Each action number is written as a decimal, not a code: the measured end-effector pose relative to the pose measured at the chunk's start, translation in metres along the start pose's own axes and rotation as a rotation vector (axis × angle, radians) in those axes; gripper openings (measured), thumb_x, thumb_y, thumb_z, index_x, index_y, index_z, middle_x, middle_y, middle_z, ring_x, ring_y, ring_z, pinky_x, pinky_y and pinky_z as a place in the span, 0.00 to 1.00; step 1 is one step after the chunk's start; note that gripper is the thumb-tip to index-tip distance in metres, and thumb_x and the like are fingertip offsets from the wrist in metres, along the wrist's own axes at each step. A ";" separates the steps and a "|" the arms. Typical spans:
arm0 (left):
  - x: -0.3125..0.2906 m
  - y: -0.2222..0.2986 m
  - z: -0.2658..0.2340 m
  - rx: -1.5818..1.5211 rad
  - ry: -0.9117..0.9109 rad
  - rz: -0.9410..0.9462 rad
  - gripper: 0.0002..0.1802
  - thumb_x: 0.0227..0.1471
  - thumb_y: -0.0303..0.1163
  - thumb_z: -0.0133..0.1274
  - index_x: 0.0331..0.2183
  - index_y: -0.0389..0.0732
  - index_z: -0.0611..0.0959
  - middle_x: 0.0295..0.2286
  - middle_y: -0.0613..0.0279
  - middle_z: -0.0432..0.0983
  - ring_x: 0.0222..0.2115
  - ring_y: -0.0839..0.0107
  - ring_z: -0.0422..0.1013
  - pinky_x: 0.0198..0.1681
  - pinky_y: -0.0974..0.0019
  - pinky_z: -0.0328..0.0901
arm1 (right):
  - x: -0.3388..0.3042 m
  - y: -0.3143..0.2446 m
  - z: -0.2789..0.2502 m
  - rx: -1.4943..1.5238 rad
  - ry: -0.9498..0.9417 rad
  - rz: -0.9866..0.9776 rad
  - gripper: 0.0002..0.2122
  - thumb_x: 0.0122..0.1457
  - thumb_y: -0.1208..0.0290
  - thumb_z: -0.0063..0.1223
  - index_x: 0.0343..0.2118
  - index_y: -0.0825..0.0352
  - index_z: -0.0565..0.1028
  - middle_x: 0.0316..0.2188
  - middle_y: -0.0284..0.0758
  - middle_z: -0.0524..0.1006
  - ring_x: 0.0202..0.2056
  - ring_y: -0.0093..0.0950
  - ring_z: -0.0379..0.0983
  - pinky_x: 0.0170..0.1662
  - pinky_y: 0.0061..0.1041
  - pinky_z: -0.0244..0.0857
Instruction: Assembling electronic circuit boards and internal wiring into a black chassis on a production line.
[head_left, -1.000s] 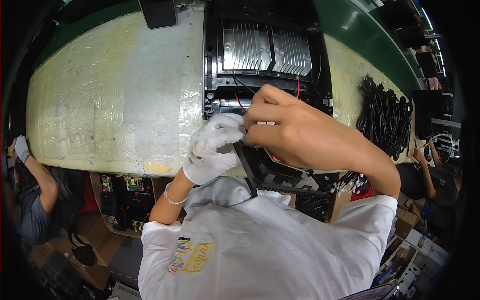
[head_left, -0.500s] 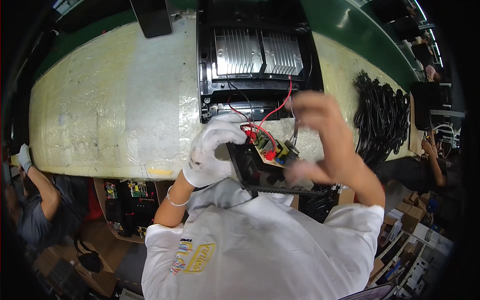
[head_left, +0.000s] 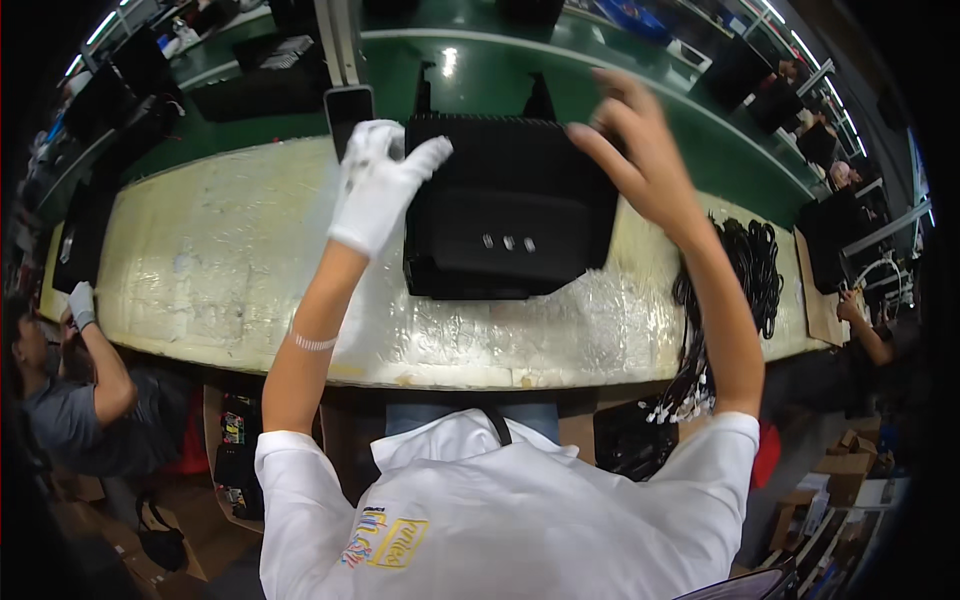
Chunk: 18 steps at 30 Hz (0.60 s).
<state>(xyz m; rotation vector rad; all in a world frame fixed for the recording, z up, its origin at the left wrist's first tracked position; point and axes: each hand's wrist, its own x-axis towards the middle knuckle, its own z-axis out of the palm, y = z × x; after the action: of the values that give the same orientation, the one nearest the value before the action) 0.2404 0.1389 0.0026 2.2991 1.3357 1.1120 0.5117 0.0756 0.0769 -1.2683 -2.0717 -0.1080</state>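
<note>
Black housing point(head_left: 500, 190) between left grip point(head_left: 376, 185), right grip point(head_left: 637, 148).

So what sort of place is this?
Probably an electronics assembly workshop: coiled black cables lie on the long bench, circuit boards show below it, and a co-worker is at its left end.

Black casing point(head_left: 505, 195), boxy, on worktable point(head_left: 220, 240)

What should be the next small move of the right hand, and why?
Probably bring the right hand down to steady the black housing at its far right corner: its fingers are spread near there, while the gloved left hand is at the far left corner.
</note>
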 end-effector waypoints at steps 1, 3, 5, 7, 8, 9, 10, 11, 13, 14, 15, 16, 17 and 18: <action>0.017 -0.009 0.015 -0.226 -0.002 -0.303 0.42 0.39 0.54 0.66 0.47 0.31 0.74 0.49 0.43 0.65 0.52 0.52 0.62 0.53 0.58 0.62 | 0.010 0.031 0.024 -0.005 -0.002 0.063 0.19 0.61 0.58 0.51 0.26 0.74 0.72 0.56 0.55 0.64 0.56 0.48 0.59 0.59 0.36 0.53; 0.007 0.006 0.019 -0.383 -0.042 -0.131 0.61 0.33 0.57 0.69 0.56 0.24 0.61 0.57 0.34 0.56 0.59 0.46 0.55 0.61 0.58 0.56 | 0.014 0.071 0.068 -0.137 -0.103 0.272 0.24 0.62 0.53 0.47 0.27 0.75 0.73 0.54 0.59 0.65 0.54 0.55 0.61 0.59 0.42 0.53; -0.011 0.022 0.017 -0.137 -0.313 0.126 0.61 0.33 0.52 0.70 0.60 0.31 0.58 0.58 0.29 0.53 0.63 0.41 0.43 0.64 0.56 0.49 | -0.002 0.115 0.087 -0.184 -0.086 0.270 0.17 0.62 0.62 0.49 0.31 0.76 0.70 0.53 0.63 0.63 0.50 0.59 0.63 0.55 0.47 0.57; -0.021 0.021 0.010 -0.062 -0.373 0.077 0.56 0.35 0.50 0.69 0.60 0.35 0.61 0.59 0.31 0.53 0.64 0.40 0.40 0.64 0.55 0.49 | -0.014 0.101 0.074 -0.415 0.094 0.185 0.12 0.61 0.68 0.49 0.37 0.76 0.68 0.55 0.65 0.60 0.49 0.59 0.64 0.54 0.46 0.58; -0.024 0.017 0.012 -0.052 -0.357 0.071 0.56 0.35 0.50 0.69 0.60 0.35 0.61 0.59 0.31 0.53 0.64 0.40 0.40 0.64 0.55 0.49 | -0.027 0.098 0.057 -0.608 -0.014 0.086 0.14 0.60 0.68 0.50 0.41 0.77 0.66 0.56 0.65 0.59 0.50 0.59 0.64 0.54 0.46 0.59; -0.024 0.012 0.018 -0.062 -0.362 0.068 0.54 0.36 0.46 0.69 0.60 0.38 0.61 0.59 0.38 0.55 0.64 0.41 0.40 0.65 0.53 0.48 | -0.042 0.092 0.039 -0.806 -0.123 -0.010 0.17 0.59 0.69 0.51 0.44 0.78 0.65 0.57 0.66 0.57 0.50 0.60 0.64 0.55 0.45 0.59; -0.022 0.007 0.024 -0.074 -0.369 0.070 0.52 0.37 0.42 0.69 0.61 0.40 0.62 0.60 0.44 0.57 0.64 0.42 0.40 0.65 0.52 0.47 | -0.059 0.075 0.023 -0.639 -0.473 0.117 0.27 0.57 0.61 0.55 0.49 0.81 0.63 0.58 0.67 0.54 0.51 0.57 0.65 0.55 0.45 0.60; -0.022 0.006 0.031 -0.147 -0.340 0.065 0.50 0.38 0.39 0.68 0.61 0.42 0.62 0.58 0.49 0.62 0.64 0.42 0.40 0.64 0.52 0.49 | -0.092 0.082 0.015 -0.250 -0.702 0.133 0.36 0.55 0.51 0.58 0.50 0.84 0.61 0.59 0.68 0.52 0.53 0.53 0.65 0.55 0.43 0.61; -0.012 0.002 0.037 -0.177 -0.392 0.050 0.51 0.37 0.38 0.68 0.61 0.45 0.62 0.60 0.42 0.56 0.64 0.42 0.42 0.64 0.54 0.49 | -0.116 0.063 0.021 0.081 -0.863 0.104 0.37 0.55 0.46 0.56 0.45 0.84 0.63 0.45 0.65 0.68 0.41 0.48 0.73 0.42 0.40 0.66; -0.006 0.002 0.041 -0.172 -0.387 0.045 0.51 0.37 0.38 0.68 0.61 0.45 0.62 0.60 0.42 0.56 0.64 0.42 0.42 0.64 0.54 0.49 | -0.108 0.040 0.026 0.171 -0.981 0.240 0.34 0.57 0.47 0.55 0.43 0.84 0.63 0.37 0.63 0.72 0.37 0.46 0.74 0.37 0.39 0.67; 0.000 0.007 0.050 -0.189 -0.342 0.026 0.51 0.37 0.38 0.68 0.61 0.45 0.62 0.60 0.38 0.51 0.64 0.41 0.43 0.64 0.54 0.49 | -0.106 0.044 0.029 0.167 -0.981 0.250 0.34 0.57 0.47 0.55 0.43 0.84 0.63 0.37 0.63 0.72 0.37 0.46 0.74 0.37 0.39 0.67; 0.004 0.009 0.056 -0.197 -0.296 -0.003 0.51 0.37 0.38 0.68 0.61 0.46 0.62 0.61 0.33 0.47 0.63 0.41 0.45 0.64 0.55 0.50 | -0.104 0.051 0.036 0.212 -0.885 0.337 0.31 0.59 0.51 0.53 0.41 0.85 0.63 0.31 0.59 0.73 0.31 0.45 0.73 0.33 0.39 0.65; 0.023 0.005 0.063 -0.192 -0.336 -0.036 0.50 0.37 0.39 0.68 0.61 0.47 0.63 0.61 0.27 0.40 0.62 0.39 0.48 0.63 0.56 0.51 | -0.103 0.060 0.042 0.249 -0.783 0.424 0.29 0.61 0.54 0.51 0.40 0.85 0.63 0.25 0.55 0.73 0.25 0.44 0.73 0.29 0.38 0.64; 0.043 0.001 0.074 -0.173 -0.321 -0.028 0.49 0.38 0.42 0.67 0.61 0.48 0.64 0.61 0.29 0.42 0.62 0.39 0.49 0.63 0.57 0.52 | -0.101 0.076 0.048 0.203 -0.683 0.321 0.21 0.64 0.62 0.47 0.40 0.83 0.64 0.22 0.52 0.73 0.22 0.44 0.72 0.27 0.35 0.64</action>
<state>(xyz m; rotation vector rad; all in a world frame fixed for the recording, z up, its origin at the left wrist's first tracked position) 0.3068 0.1852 -0.0261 2.2093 1.1011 0.7729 0.5772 0.0585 -0.0404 -1.6353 -2.2981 0.7574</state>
